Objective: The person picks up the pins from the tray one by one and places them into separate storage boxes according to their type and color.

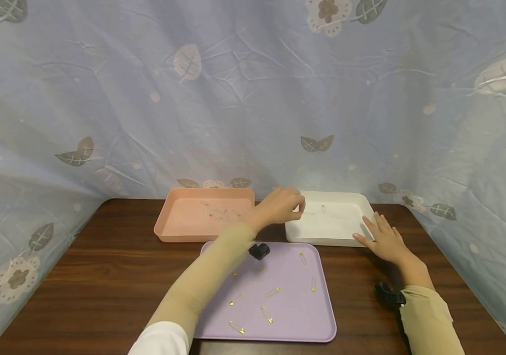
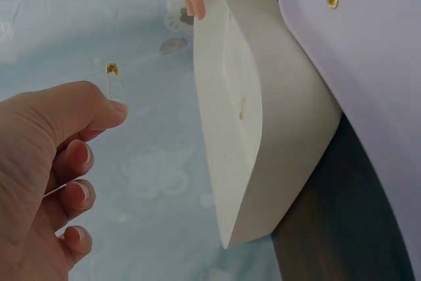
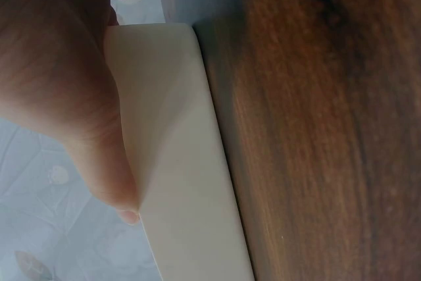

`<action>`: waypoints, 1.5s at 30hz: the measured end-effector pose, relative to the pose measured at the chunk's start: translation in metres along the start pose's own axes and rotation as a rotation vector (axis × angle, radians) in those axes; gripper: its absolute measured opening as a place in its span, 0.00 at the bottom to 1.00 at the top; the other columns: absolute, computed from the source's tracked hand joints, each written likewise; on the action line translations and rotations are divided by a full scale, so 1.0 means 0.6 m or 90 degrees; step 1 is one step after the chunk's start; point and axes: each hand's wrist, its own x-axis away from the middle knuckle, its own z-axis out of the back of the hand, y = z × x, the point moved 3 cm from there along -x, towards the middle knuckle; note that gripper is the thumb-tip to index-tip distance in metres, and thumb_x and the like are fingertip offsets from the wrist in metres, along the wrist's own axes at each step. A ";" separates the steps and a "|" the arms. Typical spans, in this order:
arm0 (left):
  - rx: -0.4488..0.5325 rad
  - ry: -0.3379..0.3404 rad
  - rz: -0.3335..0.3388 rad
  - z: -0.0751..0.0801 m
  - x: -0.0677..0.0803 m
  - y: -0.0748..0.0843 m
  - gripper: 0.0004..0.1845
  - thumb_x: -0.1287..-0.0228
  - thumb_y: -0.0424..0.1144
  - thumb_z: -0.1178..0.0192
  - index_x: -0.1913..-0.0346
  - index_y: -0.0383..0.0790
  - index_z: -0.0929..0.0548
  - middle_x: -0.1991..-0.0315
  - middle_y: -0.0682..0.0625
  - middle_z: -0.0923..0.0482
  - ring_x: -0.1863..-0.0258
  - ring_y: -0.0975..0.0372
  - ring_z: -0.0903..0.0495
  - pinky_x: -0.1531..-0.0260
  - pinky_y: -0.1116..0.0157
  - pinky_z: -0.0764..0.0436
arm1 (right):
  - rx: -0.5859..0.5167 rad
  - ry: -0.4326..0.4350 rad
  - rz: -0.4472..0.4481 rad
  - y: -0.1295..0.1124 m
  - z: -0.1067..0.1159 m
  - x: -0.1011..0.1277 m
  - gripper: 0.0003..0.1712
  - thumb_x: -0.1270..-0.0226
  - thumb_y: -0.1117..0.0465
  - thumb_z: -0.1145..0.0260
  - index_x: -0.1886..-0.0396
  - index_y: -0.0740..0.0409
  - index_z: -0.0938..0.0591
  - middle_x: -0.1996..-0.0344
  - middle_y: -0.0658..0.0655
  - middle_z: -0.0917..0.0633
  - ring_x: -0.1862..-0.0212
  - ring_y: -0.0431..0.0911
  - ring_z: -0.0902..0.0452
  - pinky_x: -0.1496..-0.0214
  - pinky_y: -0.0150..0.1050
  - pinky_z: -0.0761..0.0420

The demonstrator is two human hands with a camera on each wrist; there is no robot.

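Observation:
My left hand (image 1: 279, 207) is over the left end of the white tray (image 1: 330, 242). In the left wrist view, its thumb and forefinger pinch a gold safety pin (image 2: 112, 68), head end up. The other fingers are curled. Inside the white tray lie a few safety pins, one of them a gold safety pin (image 1: 323, 209). My right hand (image 1: 383, 239) rests on that tray's right edge with its fingers spread. In the right wrist view, the thumb touches the rim, and the tray's side hides part of the fingers.
A purple tray (image 1: 297, 315) at the front holds several scattered gold safety pins. At the back left stands a pink tray (image 1: 191, 238) with several silvery safety pins. All stand on a dark wooden table (image 1: 80, 296), and a patterned cloth (image 1: 244, 113) hangs behind.

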 end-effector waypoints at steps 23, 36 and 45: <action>0.018 -0.009 0.116 -0.066 -0.085 -0.032 0.04 0.38 0.41 0.40 0.64 0.49 0.16 0.63 0.57 0.16 0.60 0.62 0.20 0.54 0.61 0.22 | -0.005 0.010 -0.005 -0.001 -0.001 0.003 0.47 0.31 0.35 0.46 0.25 0.63 0.42 0.26 0.77 0.53 0.25 0.72 0.59 0.33 0.75 0.54; -0.034 0.006 0.192 -0.070 -0.101 -0.045 0.05 0.35 0.44 0.40 0.61 0.49 0.17 0.60 0.57 0.17 0.53 0.60 0.22 0.51 0.60 0.25 | 0.000 0.015 -0.008 -0.002 0.002 0.001 0.47 0.31 0.35 0.45 0.25 0.62 0.42 0.26 0.76 0.52 0.25 0.71 0.58 0.33 0.75 0.53; -0.002 0.010 0.243 -0.082 -0.104 -0.055 0.05 0.35 0.43 0.40 0.62 0.49 0.16 0.61 0.57 0.17 0.55 0.60 0.22 0.51 0.60 0.25 | 0.004 0.010 -0.011 0.003 0.000 -0.004 0.47 0.31 0.35 0.46 0.25 0.62 0.42 0.26 0.76 0.53 0.25 0.71 0.59 0.33 0.75 0.54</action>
